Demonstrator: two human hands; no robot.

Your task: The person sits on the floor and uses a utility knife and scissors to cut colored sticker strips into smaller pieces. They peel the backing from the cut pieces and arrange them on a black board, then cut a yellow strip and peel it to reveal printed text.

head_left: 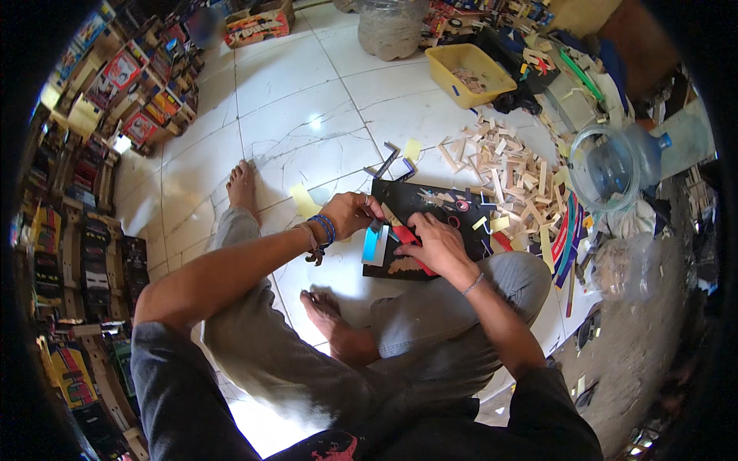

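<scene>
My left hand point(347, 215) is closed in a pinch over the left side of a black board point(373, 271), at the dark upper end of a bright blue strip point(370, 246). Fingers hide part of what it grips. Curled over the board's middle, my right hand point(440, 244) holds a red strip point(424, 266) between thumb and fingers. A slim light wooden piece point(390, 216) shows at the red strip's upper end, between both hands. Scissors point(461, 205) with round handles lie at the board's far right, beside small scraps.
Loose wooden pieces point(511, 173) are heaped right of the board. Beyond them stands a yellow tub point(470, 75); a large clear bottle point(611, 165) lies at right. Dark bent strips point(388, 163) lie on the tiled floor point(292, 100). Stacked toy-like boxes point(96, 253) line the left.
</scene>
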